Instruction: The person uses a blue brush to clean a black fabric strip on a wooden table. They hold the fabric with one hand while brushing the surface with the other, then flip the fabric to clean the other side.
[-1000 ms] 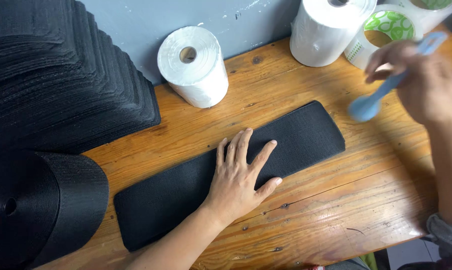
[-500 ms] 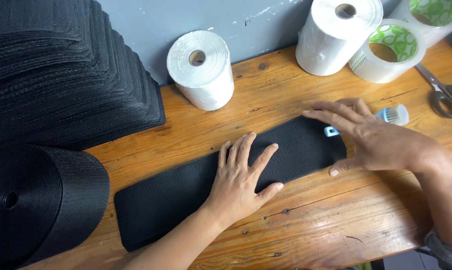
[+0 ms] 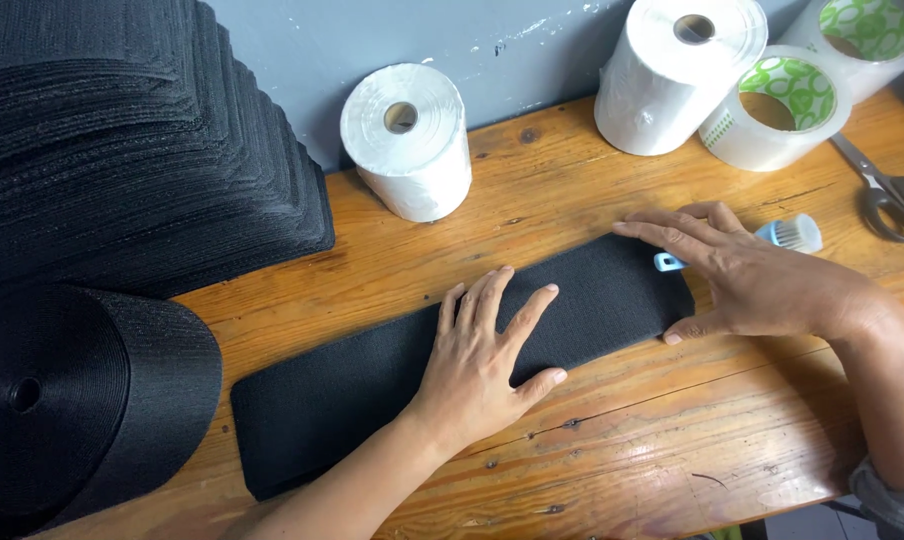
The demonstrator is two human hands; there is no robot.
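We see the black fabric strip (image 3: 372, 385) flat on the wooden counter (image 3: 672, 440), long axis running diagonal, near-left end to far-right end. Left hand (image 3: 487, 355) lies on the strip's middle, fingers spread flat, grasping nothing. Right hand (image 3: 752, 275) covers the strip's far-right end, fingers extended and released, pressing palm-down; a small blue-and-white brush (image 3: 787, 238) pokes out just behind it. Beyond the strip: white paper roll (image 3: 409, 140), a second white roll (image 3: 677, 70), clear tape rolls (image 3: 772, 110), scissors (image 3: 887, 190). Left of the strip: stacked black pieces (image 3: 122, 150) and black webbing spool (image 3: 82, 400).
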